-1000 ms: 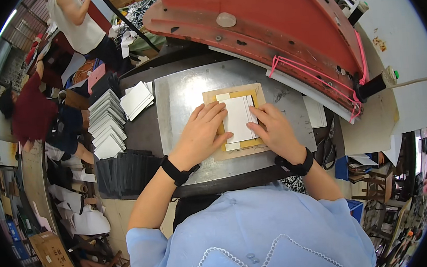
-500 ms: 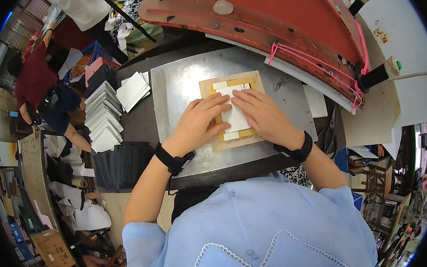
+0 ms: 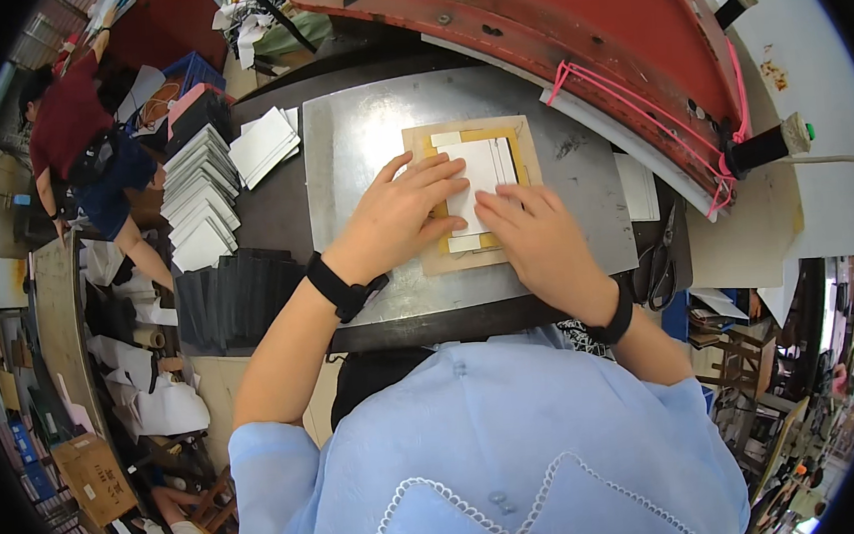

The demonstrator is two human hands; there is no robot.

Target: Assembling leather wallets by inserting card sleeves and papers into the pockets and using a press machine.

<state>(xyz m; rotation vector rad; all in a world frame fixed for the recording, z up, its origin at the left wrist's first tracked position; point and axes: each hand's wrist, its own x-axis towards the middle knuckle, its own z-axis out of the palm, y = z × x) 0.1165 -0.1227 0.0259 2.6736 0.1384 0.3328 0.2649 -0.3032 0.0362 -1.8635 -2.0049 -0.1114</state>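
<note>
A small white rectangular sheet [image 3: 479, 167] lies on a tan board [image 3: 523, 149] with a yellow inner frame, on a shiny metal plate [image 3: 355, 122]. My left hand [image 3: 408, 211] rests along the sheet's left side, fingers stretched across its edge and thumb apart near its lower left. My right hand [image 3: 542, 238] lies over the sheet's lower right, fingers extended with the tips on its surface. Neither hand grips anything. A black band is on each wrist.
Left of the plate stand a fanned stack of white pieces [image 3: 202, 189], more white cards [image 3: 265, 149] and a row of black pieces [image 3: 239, 300]. A red machine arm [image 3: 568, 25] overhangs the plate's far right. Black scissors [image 3: 662, 267] lie right. A person in dark red [image 3: 77, 124] works at far left.
My right hand has slid down and right across the white sheet, exposing its upper part. My left hand stays at the left edge. The whole view has shifted slightly.
</note>
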